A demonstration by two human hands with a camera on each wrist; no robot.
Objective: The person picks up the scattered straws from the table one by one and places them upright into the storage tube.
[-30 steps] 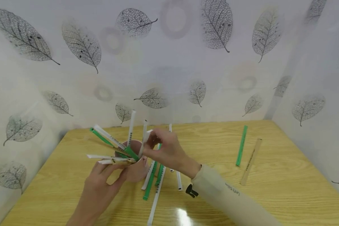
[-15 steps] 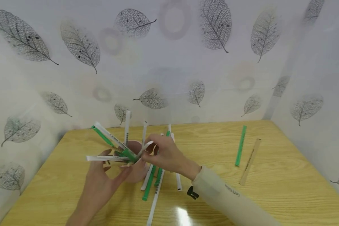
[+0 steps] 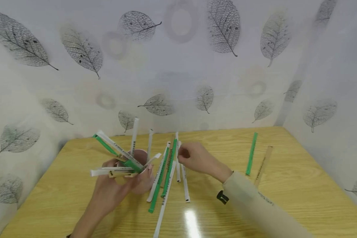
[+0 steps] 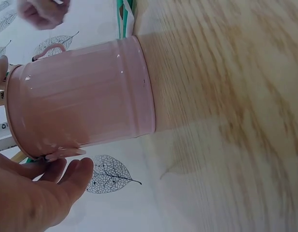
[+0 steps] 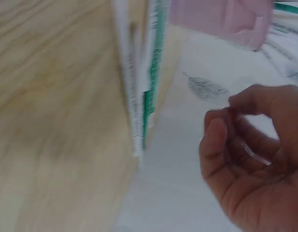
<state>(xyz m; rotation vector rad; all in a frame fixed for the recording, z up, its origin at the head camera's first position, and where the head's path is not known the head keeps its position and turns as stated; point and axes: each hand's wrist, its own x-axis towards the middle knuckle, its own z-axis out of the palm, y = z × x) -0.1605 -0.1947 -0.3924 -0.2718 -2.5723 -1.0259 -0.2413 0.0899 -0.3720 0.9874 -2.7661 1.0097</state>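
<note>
**Right hand withdrawn from cup to loose straws; left hand remains on cup**

Change since the earlier frames: the right hand (image 3: pixel 196 158) has left the rim of the pink cup (image 3: pixel 140 180) and now sits to the cup's right, over the scattered wrapped straws (image 3: pixel 166 172). The left hand (image 3: pixel 113 191) has kept its place at the cup.

Tabletop (image 3: pixel 300 198): light wood grain, set in a corner of leaf-patterned walls. It carries the cup left of centre, the loose straws just right of it, and two further straws well apart near the right edge, one green (image 3: pixel 251 153) and one tan (image 3: pixel 263 165).

Left arm: enters from the lower left, bare forearm, hand raised to the cup's near side. The fingers curl round the cup wall and rim; the left wrist view shows the fingertips (image 4: pixel 66 169) against the rim of the cup (image 4: pixel 86 94). The cup stands on the tabletop with several straws fanned out of its mouth (image 3: pixel 119 153).

Right arm: beige sleeve (image 3: pixel 256 208) from the lower right, wrist bent leftward. The fingers are curled inward with thumb against fingertips; the right wrist view shows a small pale strip (image 5: pixel 255 152) inside the curled hand (image 5: pixel 255 164), too blurred to identify.
</note>
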